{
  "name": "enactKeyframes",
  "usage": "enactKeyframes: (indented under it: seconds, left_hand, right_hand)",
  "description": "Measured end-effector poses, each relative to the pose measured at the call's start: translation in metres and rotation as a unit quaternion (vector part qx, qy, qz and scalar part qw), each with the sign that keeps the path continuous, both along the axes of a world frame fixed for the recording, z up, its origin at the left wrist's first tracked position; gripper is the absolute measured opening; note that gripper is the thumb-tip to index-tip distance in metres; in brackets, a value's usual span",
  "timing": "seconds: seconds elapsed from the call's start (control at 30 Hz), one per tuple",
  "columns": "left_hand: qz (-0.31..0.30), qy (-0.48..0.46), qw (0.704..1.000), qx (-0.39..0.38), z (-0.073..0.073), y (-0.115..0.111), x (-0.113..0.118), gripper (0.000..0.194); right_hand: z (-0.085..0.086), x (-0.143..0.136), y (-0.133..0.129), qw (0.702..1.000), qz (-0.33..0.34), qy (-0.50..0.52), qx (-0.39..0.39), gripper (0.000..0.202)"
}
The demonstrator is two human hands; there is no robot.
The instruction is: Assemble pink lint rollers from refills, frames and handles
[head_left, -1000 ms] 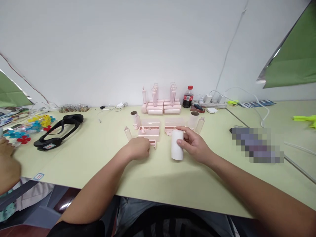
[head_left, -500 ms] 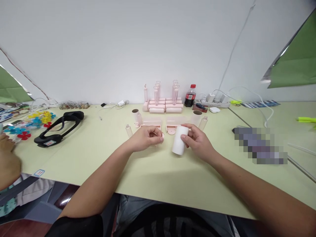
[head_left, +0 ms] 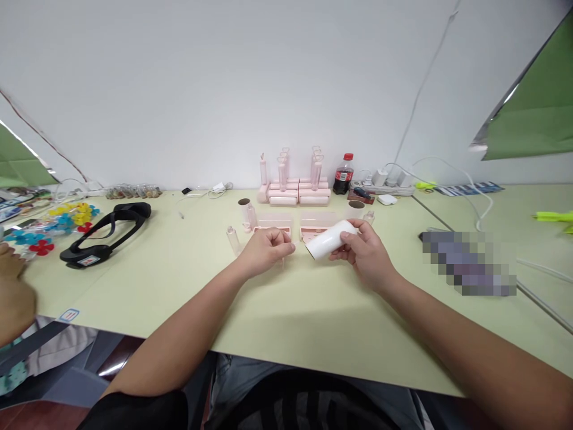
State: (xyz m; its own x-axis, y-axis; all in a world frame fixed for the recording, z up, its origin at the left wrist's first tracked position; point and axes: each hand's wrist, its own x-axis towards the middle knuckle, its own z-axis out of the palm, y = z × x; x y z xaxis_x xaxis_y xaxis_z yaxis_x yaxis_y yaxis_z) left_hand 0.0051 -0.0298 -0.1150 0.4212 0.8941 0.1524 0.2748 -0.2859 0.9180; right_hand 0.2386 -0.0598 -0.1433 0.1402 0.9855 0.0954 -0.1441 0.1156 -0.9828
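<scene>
My right hand (head_left: 364, 248) is closed around a white lint roller refill (head_left: 329, 240). The roll tilts, with its lower end turned toward my left hand (head_left: 268, 254). That hand is pinched shut on a small pale pink plastic piece, mostly hidden by the fingers. Just beyond the hands lie two open pink lint roller cases, one at left (head_left: 274, 222) and one at right (head_left: 317, 220). Clear pink handles, one at left (head_left: 233, 240) and one at right (head_left: 369, 217), stand beside them. Two more rolls, at left (head_left: 244, 210) and right (head_left: 356, 211), stand upright.
Assembled pink lint rollers (head_left: 293, 194) stand by the wall beside a cola bottle (head_left: 344, 174) and a power strip (head_left: 394, 190). A black headset (head_left: 107, 236) and colourful plastic flowers (head_left: 67, 221) lie at left, near another person's arm (head_left: 15, 292). A blurred-out object (head_left: 465, 263) is at right.
My right hand has tipped the white roll from nearly upright to a strong slant, its lower end swinging left toward my left hand. The left hand stays in about the same place, still pinched.
</scene>
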Motion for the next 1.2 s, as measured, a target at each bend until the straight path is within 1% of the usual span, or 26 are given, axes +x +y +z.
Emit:
enactKeyframes:
  seconds: [0.1, 0.27, 0.43, 0.57, 0.7, 0.83, 0.97, 1.07, 1.13, 1.2]
  left_hand:
    - [0.009, -0.025, 1.0, -0.002, -0.001, -0.001, 0.002, 0.038]
    - [0.035, -0.068, 0.997, -0.01, -0.002, -0.003, 0.005, 0.041]
    - [0.042, -0.125, 0.991, -0.031, -0.003, -0.003, 0.008, 0.044]
    - [0.039, -0.136, 0.989, -0.037, -0.005, -0.003, 0.009, 0.043]
    - [0.039, -0.144, 0.989, -0.014, -0.006, -0.003, 0.009, 0.042]
    - [0.046, -0.153, 0.987, 0.008, -0.005, -0.003, 0.01, 0.041]
    - [0.042, -0.168, 0.985, 0.025, -0.005, -0.001, 0.009, 0.039]
    - [0.042, -0.154, 0.985, 0.061, -0.007, 0.0, 0.009, 0.038]
    - [0.051, -0.131, 0.985, 0.099, -0.009, -0.001, 0.01, 0.033]
    - [0.058, -0.121, 0.983, 0.124, -0.012, -0.003, 0.012, 0.022]
  right_hand:
    - [0.003, 0.0, -0.001, 0.999, 0.02, 0.035, -0.015, 0.04]
    - [0.004, -0.002, -0.004, 0.995, 0.079, 0.05, -0.02, 0.031]
    - [0.003, -0.005, -0.007, 0.995, 0.085, 0.046, -0.004, 0.033]
    - [0.002, -0.006, -0.008, 0.995, 0.084, 0.049, -0.012, 0.036]
    - [-0.001, -0.006, -0.008, 0.995, 0.095, 0.039, -0.009, 0.038]
    - [0.0, -0.006, -0.01, 0.994, 0.104, 0.007, -0.008, 0.042]
    - [0.001, -0.007, -0.011, 0.991, 0.13, -0.033, 0.005, 0.047]
    - [0.0, -0.006, -0.011, 0.988, 0.144, -0.063, 0.007, 0.053]
    - [0.0, -0.006, -0.01, 0.987, 0.143, -0.073, 0.008, 0.055]
    - [0.0, -0.005, -0.01, 0.987, 0.137, -0.079, 0.012, 0.055]
